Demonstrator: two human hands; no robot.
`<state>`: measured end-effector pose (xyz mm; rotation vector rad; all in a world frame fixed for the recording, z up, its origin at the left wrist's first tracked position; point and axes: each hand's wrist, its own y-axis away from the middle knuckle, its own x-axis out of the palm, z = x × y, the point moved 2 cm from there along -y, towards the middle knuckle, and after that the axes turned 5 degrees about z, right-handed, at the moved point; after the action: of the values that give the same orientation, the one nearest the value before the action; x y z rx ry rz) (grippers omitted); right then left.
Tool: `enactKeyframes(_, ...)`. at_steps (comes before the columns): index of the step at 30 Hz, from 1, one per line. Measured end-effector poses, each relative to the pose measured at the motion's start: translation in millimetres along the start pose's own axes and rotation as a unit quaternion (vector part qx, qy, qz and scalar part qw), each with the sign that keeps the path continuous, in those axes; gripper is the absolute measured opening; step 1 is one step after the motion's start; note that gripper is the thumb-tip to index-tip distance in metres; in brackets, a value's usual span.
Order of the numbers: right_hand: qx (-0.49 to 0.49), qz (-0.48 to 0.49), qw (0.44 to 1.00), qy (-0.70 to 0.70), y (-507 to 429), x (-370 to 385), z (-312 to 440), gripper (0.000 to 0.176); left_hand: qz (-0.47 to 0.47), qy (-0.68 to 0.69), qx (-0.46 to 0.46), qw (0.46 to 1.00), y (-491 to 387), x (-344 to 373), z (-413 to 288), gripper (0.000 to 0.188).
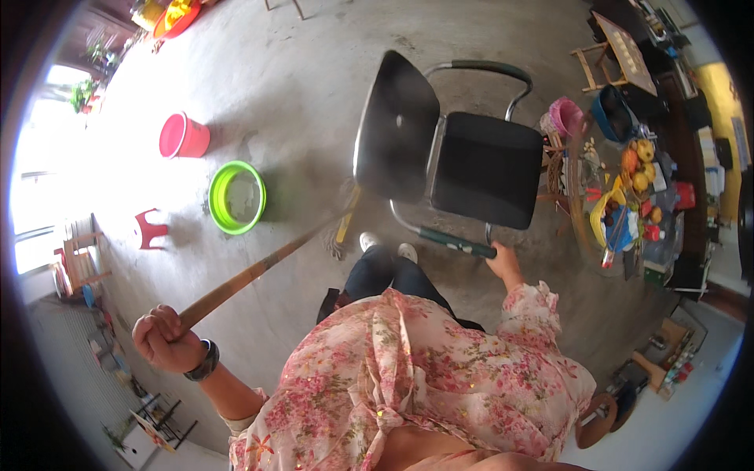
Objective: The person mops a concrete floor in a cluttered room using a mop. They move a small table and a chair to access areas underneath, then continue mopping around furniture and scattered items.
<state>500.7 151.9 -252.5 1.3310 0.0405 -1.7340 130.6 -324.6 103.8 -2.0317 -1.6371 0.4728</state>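
My left hand [168, 338], with a dark bracelet at its wrist, is closed around the wooden handle of a mop [253, 269]. The handle slants away to a yellow mop clamp [349, 216] with grey strands, resting on the concrete floor just beyond my shoes. At the right, my right hand [503, 262] grips the end of the green-wrapped armrest [453, 242] of a black chair with a metal frame. The chair's seat [488, 169] and backrest [400, 129] stand before me, the backrest to the left. The armrest hides part of the chair's frame.
Left of the mop are a green basin [214, 197], a pink bucket [187, 136] and a red stool [153, 230]. At the right stands a round table [580, 200] with fruit, a yellow bag and bottles. A pink basket [566, 116] and a blue bin [611, 115] are near it.
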Motion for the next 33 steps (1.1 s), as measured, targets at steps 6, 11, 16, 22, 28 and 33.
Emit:
enactKeyframes(6, 0.011, -0.001, 1.0, 0.002, 81, 17, -95, 0.021, 0.048, -0.015, 0.034, 0.998, 6, 39, -1, 0.02)
enactKeyframes(11, 0.013, -0.105, 0.994, -0.005, 94, 30, -118, 0.02, 0.043, -0.2, 0.073, 0.976, 23, 68, -10, 0.021)
enactKeyframes(16, 0.063, -0.23, 0.97, 0.051, 105, 36, -114, 0.044, 0.092, 0.034, -0.019, 0.995, 38, 71, -23, 0.021)
enactKeyframes(22, 0.379, -0.083, 0.902, -0.191, 119, 145, -103, 0.042, 0.098, 0.106, -0.068, 0.987, 52, 38, -34, 0.017)
enactKeyframes(28, 0.202, 0.238, 0.83, -0.462, 64, 231, 96, 0.023, 0.187, 0.144, -0.129, 0.963, 51, -23, -20, 0.011)
enactKeyframes(33, 0.253, 0.451, 0.511, -0.687, 29, 292, 339, 0.072, 0.236, 0.152, -0.167, 0.945, 45, -44, -13, 0.007)
